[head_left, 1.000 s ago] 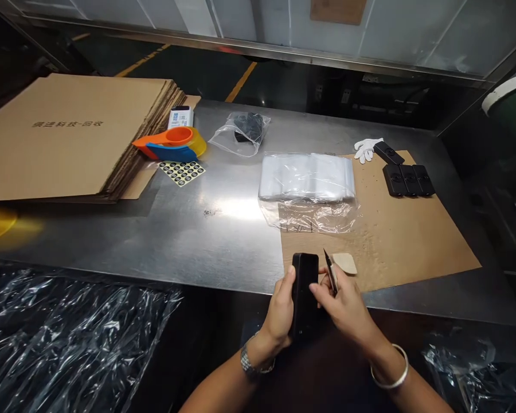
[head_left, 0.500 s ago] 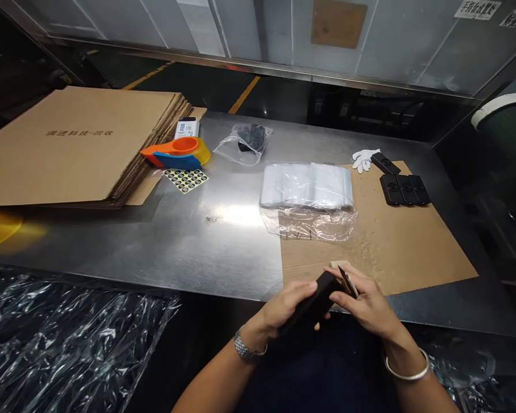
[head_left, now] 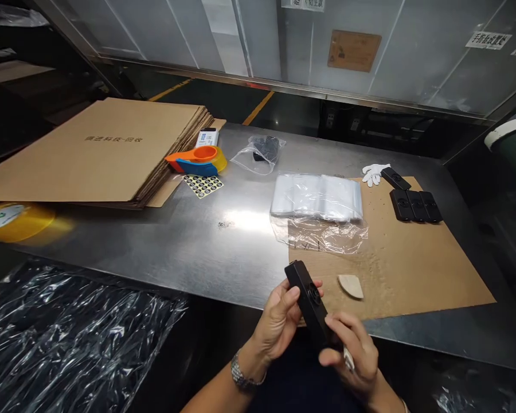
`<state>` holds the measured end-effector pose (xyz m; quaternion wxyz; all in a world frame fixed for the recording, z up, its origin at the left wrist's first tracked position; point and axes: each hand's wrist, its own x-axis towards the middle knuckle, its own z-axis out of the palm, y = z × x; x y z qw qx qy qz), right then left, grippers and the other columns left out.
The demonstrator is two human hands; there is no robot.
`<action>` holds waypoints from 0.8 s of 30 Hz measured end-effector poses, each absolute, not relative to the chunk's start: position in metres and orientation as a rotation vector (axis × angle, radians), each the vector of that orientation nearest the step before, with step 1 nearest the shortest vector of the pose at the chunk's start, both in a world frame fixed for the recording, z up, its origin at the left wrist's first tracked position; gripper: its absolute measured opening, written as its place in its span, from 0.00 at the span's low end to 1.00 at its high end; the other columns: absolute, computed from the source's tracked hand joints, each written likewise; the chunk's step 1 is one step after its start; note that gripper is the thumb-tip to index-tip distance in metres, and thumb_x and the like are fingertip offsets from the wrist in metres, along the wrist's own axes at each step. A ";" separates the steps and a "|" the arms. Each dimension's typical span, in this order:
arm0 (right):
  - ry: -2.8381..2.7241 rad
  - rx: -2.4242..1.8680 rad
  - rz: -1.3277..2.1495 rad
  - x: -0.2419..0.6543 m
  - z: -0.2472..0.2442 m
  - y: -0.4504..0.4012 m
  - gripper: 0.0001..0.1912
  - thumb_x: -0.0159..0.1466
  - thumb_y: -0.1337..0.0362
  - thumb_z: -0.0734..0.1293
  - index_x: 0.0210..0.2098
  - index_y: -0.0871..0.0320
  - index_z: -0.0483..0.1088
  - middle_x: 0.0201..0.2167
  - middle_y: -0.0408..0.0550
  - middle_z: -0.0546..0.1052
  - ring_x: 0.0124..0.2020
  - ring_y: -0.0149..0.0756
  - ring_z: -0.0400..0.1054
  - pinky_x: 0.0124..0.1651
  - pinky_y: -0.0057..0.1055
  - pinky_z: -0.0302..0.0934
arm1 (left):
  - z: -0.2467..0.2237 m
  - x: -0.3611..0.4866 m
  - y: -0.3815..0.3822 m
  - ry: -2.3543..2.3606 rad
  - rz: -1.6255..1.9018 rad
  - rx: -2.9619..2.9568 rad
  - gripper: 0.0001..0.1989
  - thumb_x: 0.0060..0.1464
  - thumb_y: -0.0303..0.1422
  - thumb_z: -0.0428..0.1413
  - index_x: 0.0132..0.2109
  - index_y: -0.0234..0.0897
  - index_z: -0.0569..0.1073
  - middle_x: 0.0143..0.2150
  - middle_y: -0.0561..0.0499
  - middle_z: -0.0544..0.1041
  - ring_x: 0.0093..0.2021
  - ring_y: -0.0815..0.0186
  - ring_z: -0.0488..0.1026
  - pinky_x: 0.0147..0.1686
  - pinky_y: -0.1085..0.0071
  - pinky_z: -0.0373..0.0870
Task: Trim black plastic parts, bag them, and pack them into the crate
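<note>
My left hand (head_left: 279, 321) is closed around a long black plastic case (head_left: 310, 298) with a round recess in its face, tilted with its far end up to the left. My right hand (head_left: 356, 355) touches the near end of the case with its fingertips. A slim knife-like tool (head_left: 348, 358) is tucked in the right hand, mostly hidden by the fingers. Beyond that hand, a beige wedge-shaped piece (head_left: 351, 285) lies on the cardboard sheet (head_left: 430, 269). Several similar black cases (head_left: 415, 206) sit at the right, one of them against a white glove (head_left: 375, 174).
A pack of clear plastic bags (head_left: 317, 198) overlaps the cardboard. Leftward on the metal table (head_left: 189, 241) are a bag with a black item (head_left: 264, 150), a sticker sheet (head_left: 203, 184), an orange-blue tape dispenser (head_left: 198, 162), stacked cardboard (head_left: 90, 155) and a yellow tape roll (head_left: 21, 221).
The black case has turned so that its recessed face shows. My right hand has moved down toward its near end. The beige piece now lies in full view on the cardboard. The camera view has shifted.
</note>
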<state>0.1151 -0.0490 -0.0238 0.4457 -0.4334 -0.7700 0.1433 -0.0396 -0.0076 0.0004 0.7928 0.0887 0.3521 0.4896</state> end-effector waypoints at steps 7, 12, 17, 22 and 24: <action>-1.816 -1.442 0.801 0.128 0.008 -0.039 0.21 0.69 0.58 0.48 0.54 0.56 0.62 0.31 0.47 0.74 0.29 0.33 0.70 0.32 0.28 0.65 | -0.002 -0.045 -0.012 0.910 1.064 0.427 0.22 0.43 0.35 0.63 0.45 0.34 0.67 0.41 0.44 0.76 0.41 0.62 0.73 0.41 0.68 0.69; -2.086 -1.516 0.657 0.124 0.028 -0.033 0.16 0.67 0.63 0.54 0.50 0.55 0.66 0.42 0.50 0.75 0.42 0.37 0.70 0.43 0.30 0.64 | -0.007 -0.045 -0.017 0.917 1.054 0.553 0.20 0.45 0.35 0.62 0.44 0.35 0.65 0.42 0.45 0.75 0.42 0.61 0.73 0.42 0.68 0.68; -2.187 -1.565 0.521 0.120 0.030 -0.034 0.15 0.68 0.62 0.54 0.46 0.56 0.68 0.34 0.49 0.76 0.33 0.35 0.71 0.36 0.28 0.62 | -0.008 -0.046 -0.018 0.932 1.049 0.597 0.20 0.44 0.35 0.62 0.43 0.35 0.65 0.41 0.46 0.75 0.42 0.62 0.72 0.43 0.68 0.67; -2.224 -1.561 0.513 0.120 0.032 -0.033 0.15 0.68 0.61 0.54 0.44 0.55 0.69 0.31 0.48 0.75 0.30 0.34 0.70 0.32 0.27 0.61 | -0.006 -0.046 -0.018 0.939 1.057 0.621 0.19 0.45 0.35 0.62 0.43 0.35 0.65 0.40 0.46 0.75 0.41 0.63 0.72 0.43 0.67 0.67; -2.223 -1.561 0.513 0.120 0.032 -0.033 0.15 0.68 0.61 0.54 0.44 0.55 0.69 0.31 0.48 0.75 0.30 0.34 0.70 0.33 0.27 0.61 | -0.005 -0.045 -0.018 0.939 1.060 0.620 0.20 0.44 0.35 0.62 0.43 0.35 0.65 0.40 0.45 0.75 0.41 0.62 0.72 0.43 0.67 0.66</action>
